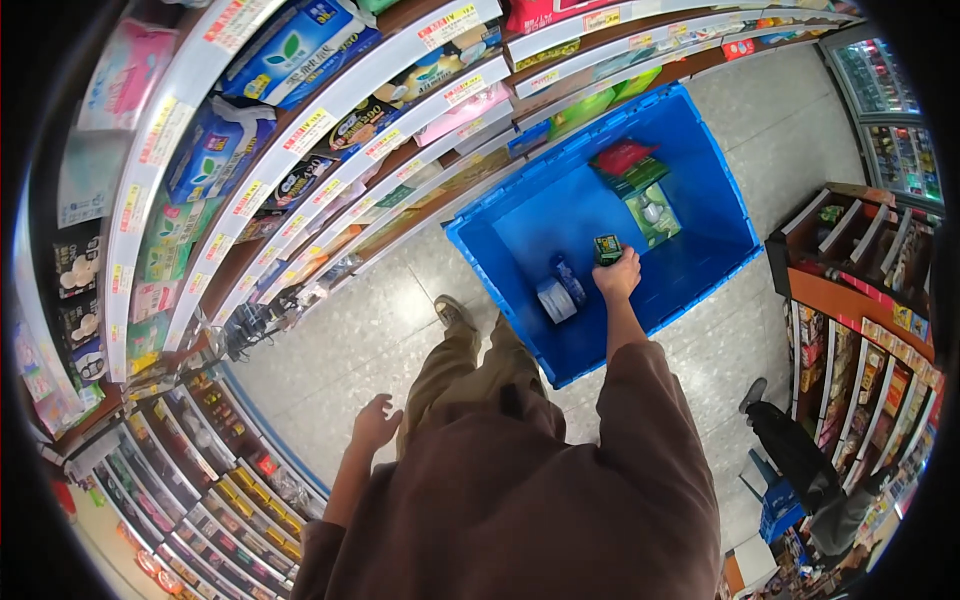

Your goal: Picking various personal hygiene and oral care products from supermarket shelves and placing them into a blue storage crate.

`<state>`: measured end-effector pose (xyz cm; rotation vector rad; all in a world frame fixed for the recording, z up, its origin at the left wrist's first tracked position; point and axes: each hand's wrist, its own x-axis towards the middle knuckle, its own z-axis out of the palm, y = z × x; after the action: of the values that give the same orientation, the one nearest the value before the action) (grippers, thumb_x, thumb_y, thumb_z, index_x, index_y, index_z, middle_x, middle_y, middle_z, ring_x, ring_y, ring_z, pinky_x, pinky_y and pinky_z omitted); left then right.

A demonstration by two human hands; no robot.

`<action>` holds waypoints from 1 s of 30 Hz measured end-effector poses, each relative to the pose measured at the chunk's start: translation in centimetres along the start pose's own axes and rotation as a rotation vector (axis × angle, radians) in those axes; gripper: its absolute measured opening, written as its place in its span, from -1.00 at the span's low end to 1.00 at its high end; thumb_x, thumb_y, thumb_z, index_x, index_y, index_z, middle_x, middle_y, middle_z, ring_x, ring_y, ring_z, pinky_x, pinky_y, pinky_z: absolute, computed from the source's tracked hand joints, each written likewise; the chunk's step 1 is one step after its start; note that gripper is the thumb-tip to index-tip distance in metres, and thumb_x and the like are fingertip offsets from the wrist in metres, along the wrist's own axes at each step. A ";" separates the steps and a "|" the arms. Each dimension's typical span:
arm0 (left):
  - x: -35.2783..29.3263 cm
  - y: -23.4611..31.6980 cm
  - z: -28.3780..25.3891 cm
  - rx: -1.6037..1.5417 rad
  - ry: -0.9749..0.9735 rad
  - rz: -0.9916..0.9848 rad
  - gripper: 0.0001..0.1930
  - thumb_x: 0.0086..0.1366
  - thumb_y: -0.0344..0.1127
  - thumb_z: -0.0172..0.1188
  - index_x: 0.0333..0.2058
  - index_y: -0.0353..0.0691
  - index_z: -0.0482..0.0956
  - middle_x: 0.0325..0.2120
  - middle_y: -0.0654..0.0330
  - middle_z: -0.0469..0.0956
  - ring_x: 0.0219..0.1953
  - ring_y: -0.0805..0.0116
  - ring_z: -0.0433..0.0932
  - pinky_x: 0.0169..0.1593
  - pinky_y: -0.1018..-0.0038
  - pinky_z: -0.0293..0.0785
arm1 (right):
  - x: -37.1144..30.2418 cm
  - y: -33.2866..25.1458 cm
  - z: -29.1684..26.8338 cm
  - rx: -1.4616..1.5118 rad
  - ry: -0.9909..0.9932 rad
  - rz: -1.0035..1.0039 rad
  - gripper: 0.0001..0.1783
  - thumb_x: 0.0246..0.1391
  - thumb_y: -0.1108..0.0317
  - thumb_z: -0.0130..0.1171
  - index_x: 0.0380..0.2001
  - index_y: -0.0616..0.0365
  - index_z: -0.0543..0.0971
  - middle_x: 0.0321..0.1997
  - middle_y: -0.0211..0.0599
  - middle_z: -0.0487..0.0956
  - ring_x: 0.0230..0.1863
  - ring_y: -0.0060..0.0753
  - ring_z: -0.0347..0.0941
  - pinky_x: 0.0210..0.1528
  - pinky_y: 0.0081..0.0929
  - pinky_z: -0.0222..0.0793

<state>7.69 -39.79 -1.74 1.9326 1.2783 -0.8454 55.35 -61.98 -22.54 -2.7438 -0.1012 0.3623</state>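
My right hand (619, 273) reaches into a large blue plastic crate (520, 213) and grips a small dark green box (606, 247). To its left inside the crate lie a white, round-looking container (556, 300) and a dark blue packet (568, 276). Toward the crate's far right end sit a light green box (654, 215), a darker green package (633, 178) and a red packet (622, 157). My left hand (376, 424) hangs beside my left leg, away from the crate, its fingers loosely apart and holding nothing.
Shelves (330, 100) stocked with packaged goods curve along the far and left side. Lower racks (190, 480) stand at the near left. On the right are more shelves (860, 290), a glass-door cooler (880, 90), another person (800, 450) and a blue stool-like object (778, 505).
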 end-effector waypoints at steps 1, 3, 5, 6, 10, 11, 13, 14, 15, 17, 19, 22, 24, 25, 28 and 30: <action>-0.2 -0.4 0.4 -0.007 -0.026 -0.043 -0.48 0.15 -0.10 0.27 0.02 -0.24 0.46 -0.19 0.05 0.62 -0.20 0.13 0.63 -0.11 0.27 0.54 | 0.1 0.9 1.0 -0.065 -0.031 0.002 -0.40 -0.26 0.33 0.36 -0.07 0.11 0.39 -0.05 -0.04 0.46 0.01 0.16 0.40 0.04 -0.06 0.36; -0.9 -0.8 0.9 -0.038 -0.031 -0.050 -0.48 0.14 -0.11 0.28 0.03 -0.24 0.46 -0.20 0.05 0.63 -0.21 0.14 0.63 -0.12 0.28 0.55 | 0.1 3.2 4.2 -0.040 -0.078 0.038 -0.41 -0.27 0.38 0.32 -0.07 0.09 0.38 -0.03 -0.05 0.44 0.02 0.16 0.39 0.10 -0.07 0.31; -1.0 0.0 1.3 -0.080 -0.038 -0.054 -0.48 0.14 -0.12 0.28 0.03 -0.24 0.45 -0.20 0.06 0.63 -0.21 0.16 0.64 -0.13 0.29 0.55 | -0.2 5.2 6.6 0.027 -0.128 0.110 -0.44 -0.26 0.43 0.28 -0.09 0.08 0.35 0.02 -0.04 0.43 0.05 0.16 0.37 0.17 -0.08 0.26; -1.4 0.2 1.3 -0.108 -0.028 -0.065 -0.49 0.15 -0.14 0.28 0.03 -0.25 0.45 -0.20 0.05 0.64 -0.21 0.16 0.64 -0.13 0.29 0.56 | -0.8 4.9 7.1 0.022 -0.138 0.104 -0.44 -0.26 0.43 0.28 -0.09 0.08 0.35 0.02 -0.04 0.43 0.05 0.16 0.37 0.17 -0.08 0.26; -1.7 1.0 1.4 -0.171 -0.001 -0.094 -0.52 0.16 -0.19 0.26 0.02 -0.27 0.46 -0.22 0.03 0.64 -0.20 0.17 0.65 -0.12 0.30 0.57 | -2.1 4.1 7.2 -0.072 -0.376 0.186 -0.35 -0.25 0.33 0.37 -0.02 0.06 0.36 0.07 -0.08 0.41 0.14 0.09 0.34 0.24 -0.14 0.23; -1.6 1.1 1.4 -0.168 0.001 -0.077 -0.51 0.15 -0.17 0.27 0.02 -0.27 0.46 -0.22 0.04 0.64 -0.21 0.16 0.65 -0.14 0.30 0.56 | -2.3 4.2 7.4 -0.217 -0.407 0.191 -0.30 -0.25 0.24 0.39 0.03 0.04 0.35 0.10 -0.11 0.40 0.17 0.03 0.32 0.26 -0.16 0.20; -1.3 1.2 1.3 -0.166 -0.001 -0.051 -0.49 0.14 -0.15 0.28 0.02 -0.27 0.46 -0.22 0.04 0.64 -0.23 0.15 0.65 -0.15 0.30 0.56 | -2.1 4.8 7.4 -0.366 -0.427 0.200 -0.24 -0.26 0.16 0.42 0.07 0.03 0.35 0.13 -0.14 0.40 0.21 -0.03 0.30 0.29 -0.18 0.18; -1.2 1.1 1.2 -0.173 0.009 -0.050 -0.50 0.14 -0.15 0.28 0.02 -0.27 0.46 -0.22 0.03 0.64 -0.23 0.15 0.65 -0.14 0.30 0.56 | -2.0 4.9 7.5 -0.516 -0.482 0.169 -0.21 -0.23 0.10 0.41 0.11 0.04 0.34 0.17 -0.15 0.38 0.25 -0.07 0.27 0.32 -0.19 0.13; -1.1 1.2 1.2 -0.182 0.022 -0.047 -0.50 0.15 -0.16 0.28 0.01 -0.27 0.46 -0.23 0.03 0.64 -0.23 0.15 0.65 -0.14 0.30 0.56 | -1.6 5.0 7.3 -0.666 -0.534 0.135 -0.16 -0.21 0.03 0.39 0.16 0.05 0.33 0.21 -0.15 0.36 0.29 -0.12 0.24 0.35 -0.19 0.09; -1.4 0.7 1.5 -0.194 0.041 -0.061 -0.51 0.15 -0.15 0.28 0.01 -0.26 0.47 -0.22 0.04 0.64 -0.23 0.15 0.65 -0.14 0.29 0.56 | -1.3 2.6 5.9 -0.628 -0.643 0.114 -0.16 -0.18 0.01 0.36 0.18 0.08 0.32 0.26 -0.16 0.33 0.31 -0.12 0.22 0.36 -0.17 0.08; -1.6 1.1 0.9 -0.184 0.016 -0.067 -0.50 0.16 -0.14 0.26 0.02 -0.26 0.46 -0.20 0.01 0.64 -0.19 0.14 0.65 -0.11 0.27 0.55 | -1.2 1.4 4.8 -0.596 -0.745 0.089 -0.15 -0.15 0.00 0.33 0.20 0.11 0.32 0.31 -0.16 0.29 0.33 -0.13 0.21 0.37 -0.14 0.07; -0.6 1.2 0.5 -0.204 0.055 -0.004 -0.51 0.16 -0.14 0.25 0.02 -0.25 0.46 -0.20 0.02 0.64 -0.18 0.13 0.64 -0.10 0.27 0.55 | 0.1 2.2 4.6 -0.521 -0.758 0.082 -0.10 -0.16 0.00 0.33 0.24 0.15 0.30 0.34 -0.12 0.26 0.38 -0.08 0.15 0.36 -0.20 0.12; 0.9 2.2 -0.2 -0.227 0.079 0.023 -0.52 0.16 -0.14 0.25 0.01 -0.25 0.47 -0.20 0.02 0.64 -0.19 0.14 0.64 -0.10 0.29 0.55 | 1.4 3.8 5.3 -0.373 -0.540 -0.123 -0.21 -0.15 -0.01 0.32 0.14 0.19 0.42 0.21 -0.04 0.43 0.28 -0.04 0.30 0.26 -0.25 0.27; 1.1 1.9 -0.1 -0.248 0.116 0.056 -0.52 0.16 -0.14 0.23 0.02 -0.24 0.47 -0.21 0.04 0.63 -0.21 0.13 0.64 -0.11 0.29 0.55 | 1.1 1.3 4.4 -0.368 -0.538 -0.164 -0.21 -0.15 -0.01 0.32 0.14 0.19 0.42 0.21 -0.04 0.43 0.28 -0.04 0.30 0.26 -0.25 0.27; 1.5 2.3 -0.9 -0.304 0.200 0.116 -0.53 0.17 -0.14 0.22 0.02 -0.23 0.47 -0.21 0.05 0.63 -0.23 0.13 0.64 -0.11 0.30 0.55 | -0.8 -4.9 0.3 -0.061 -0.480 -0.254 -0.41 -0.13 0.10 0.32 -0.04 0.23 0.55 -0.02 0.01 0.57 0.10 -0.02 0.47 0.14 -0.27 0.39; 2.1 3.0 -1.8 -0.333 0.240 0.155 -0.53 0.17 -0.14 0.22 0.01 -0.23 0.47 -0.21 0.05 0.63 -0.23 0.13 0.64 -0.11 0.31 0.55 | -2.5 -7.9 -1.7 0.165 -0.288 -0.458 -0.59 -0.12 0.21 0.32 -0.21 0.25 0.60 -0.22 -0.03 0.64 -0.11 -0.06 0.58 -0.03 -0.24 0.46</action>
<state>11.43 -38.21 -1.85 1.8696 1.2919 -0.3057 53.17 -55.49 -17.51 -2.3944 -0.7246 0.5978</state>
